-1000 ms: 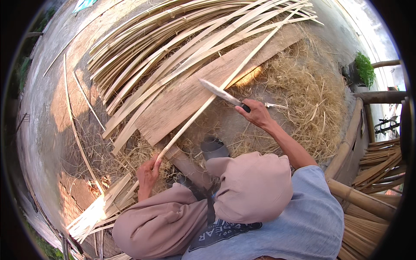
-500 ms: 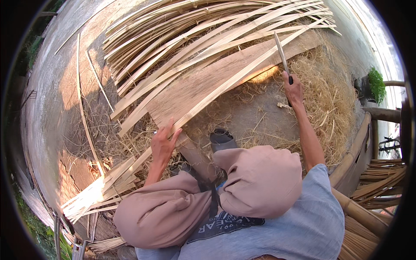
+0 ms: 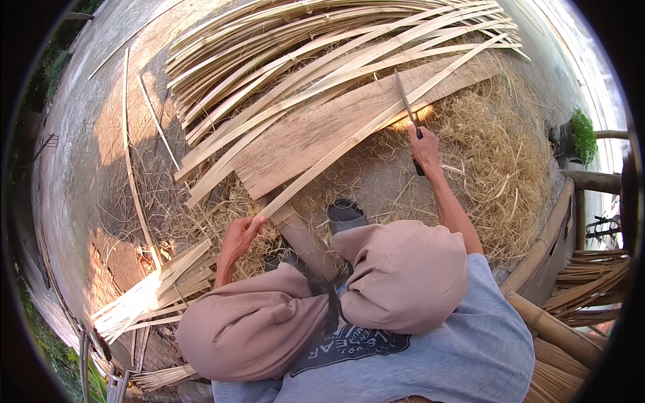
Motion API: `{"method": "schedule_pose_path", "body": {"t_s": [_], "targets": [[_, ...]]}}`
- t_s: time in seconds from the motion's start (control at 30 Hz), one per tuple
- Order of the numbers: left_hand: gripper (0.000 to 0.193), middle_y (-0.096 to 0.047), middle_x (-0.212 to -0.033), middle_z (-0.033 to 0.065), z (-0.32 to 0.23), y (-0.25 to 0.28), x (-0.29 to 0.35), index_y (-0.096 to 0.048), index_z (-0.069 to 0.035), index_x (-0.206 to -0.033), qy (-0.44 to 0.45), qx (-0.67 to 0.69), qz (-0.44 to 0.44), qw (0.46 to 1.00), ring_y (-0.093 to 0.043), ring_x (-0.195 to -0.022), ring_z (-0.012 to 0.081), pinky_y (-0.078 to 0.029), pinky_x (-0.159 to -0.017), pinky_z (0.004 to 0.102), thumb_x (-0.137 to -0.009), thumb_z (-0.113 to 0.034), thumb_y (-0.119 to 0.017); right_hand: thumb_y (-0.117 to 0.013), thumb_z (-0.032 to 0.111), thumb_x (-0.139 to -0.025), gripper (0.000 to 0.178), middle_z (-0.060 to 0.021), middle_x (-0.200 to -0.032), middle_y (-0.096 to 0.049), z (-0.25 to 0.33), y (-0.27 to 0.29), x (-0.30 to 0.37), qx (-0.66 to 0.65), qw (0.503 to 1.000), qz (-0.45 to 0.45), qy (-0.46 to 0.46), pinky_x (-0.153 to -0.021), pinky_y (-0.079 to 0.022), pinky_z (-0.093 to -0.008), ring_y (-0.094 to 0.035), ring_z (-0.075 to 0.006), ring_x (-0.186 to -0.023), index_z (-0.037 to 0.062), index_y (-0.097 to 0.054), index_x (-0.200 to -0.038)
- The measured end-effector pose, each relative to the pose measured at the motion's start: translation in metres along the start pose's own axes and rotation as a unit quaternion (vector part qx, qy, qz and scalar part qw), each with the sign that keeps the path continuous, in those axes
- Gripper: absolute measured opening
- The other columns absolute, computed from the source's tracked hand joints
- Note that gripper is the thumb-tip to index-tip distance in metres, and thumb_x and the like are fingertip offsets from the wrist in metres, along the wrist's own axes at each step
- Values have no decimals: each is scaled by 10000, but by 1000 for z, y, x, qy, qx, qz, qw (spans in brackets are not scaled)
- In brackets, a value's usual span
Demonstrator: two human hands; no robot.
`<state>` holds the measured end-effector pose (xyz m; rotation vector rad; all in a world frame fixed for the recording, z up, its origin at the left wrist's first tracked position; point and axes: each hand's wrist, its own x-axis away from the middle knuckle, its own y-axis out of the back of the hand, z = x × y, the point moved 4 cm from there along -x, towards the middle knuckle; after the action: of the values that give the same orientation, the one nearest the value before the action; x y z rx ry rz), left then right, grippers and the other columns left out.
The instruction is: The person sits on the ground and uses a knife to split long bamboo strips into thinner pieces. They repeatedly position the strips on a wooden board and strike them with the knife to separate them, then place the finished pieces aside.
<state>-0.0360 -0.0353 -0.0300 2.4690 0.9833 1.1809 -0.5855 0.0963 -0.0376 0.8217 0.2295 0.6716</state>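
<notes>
Between five and six o'clock, the shirt (image 3: 463, 336) bears a dark print (image 3: 356, 349) with pale lettering: large capitals, smaller characters near them, partly lost in the folds.

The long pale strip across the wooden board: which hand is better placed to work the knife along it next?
Probably the right hand: its grip is around the knife, whose blade crosses the strip in view. The left hand holds the strip lower down, so it seems suited to steadying.

Left fingers (image 3: 257, 224) pinch; right fingers (image 3: 426, 144) curl, forearm (image 3: 455, 211) outstretched.
</notes>
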Motion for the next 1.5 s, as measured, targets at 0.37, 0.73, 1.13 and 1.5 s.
{"method": "schedule_pose_path", "body": {"t_s": [0.37, 0.73, 1.13, 1.5], "targets": [[607, -587, -554, 116, -86, -28, -10, -708, -68, -724, -58, -100, -115, 987, -611, -566, 290, -456, -617, 428, -997, -597, -587, -622, 534, -1006, 546, -205, -704, -643, 64, -17, 102, 44, 994, 92, 37, -657, -497, -480, -655, -385, -691, 16, -658, -839], [560, -566, -598, 185, -74, -47, 4, -606, -44, -734, -114, -176, -226, 951, -564, -564, 398, -418, -566, 483, -1024, -522, -600, -648, 535, -995, 564, -184, -678, -641, 46, -13, 102, 58, 983, 89, 150, -619, -490, -457, -629, -353, -635, 10, -615, -792], [394, -627, -727, 187, -76, -55, 4, -574, -80, -857, -192, -222, -301, 907, -621, -654, 425, -442, -568, 499, -1056, -420, -581, -638, 567, -991, 567, -151, -666, -619, 83, -20, 135, 45, 960, 146, 236, -598, -474, -474, -620, -369, -624, 28, -629, -817], [368, -670, -849, 105, -94, -44, 5, -716, -160, -1244, -227, -188, -278, 914, -672, -730, 320, -518, -650, 416, -951, -381, -748, -607, 565, -999, 605, -213, -661, -610, 19, 0, 56, 5, 997, 72, 15, -627, -477, -476, -615, -365, -632, -14, -629, -827]]}}
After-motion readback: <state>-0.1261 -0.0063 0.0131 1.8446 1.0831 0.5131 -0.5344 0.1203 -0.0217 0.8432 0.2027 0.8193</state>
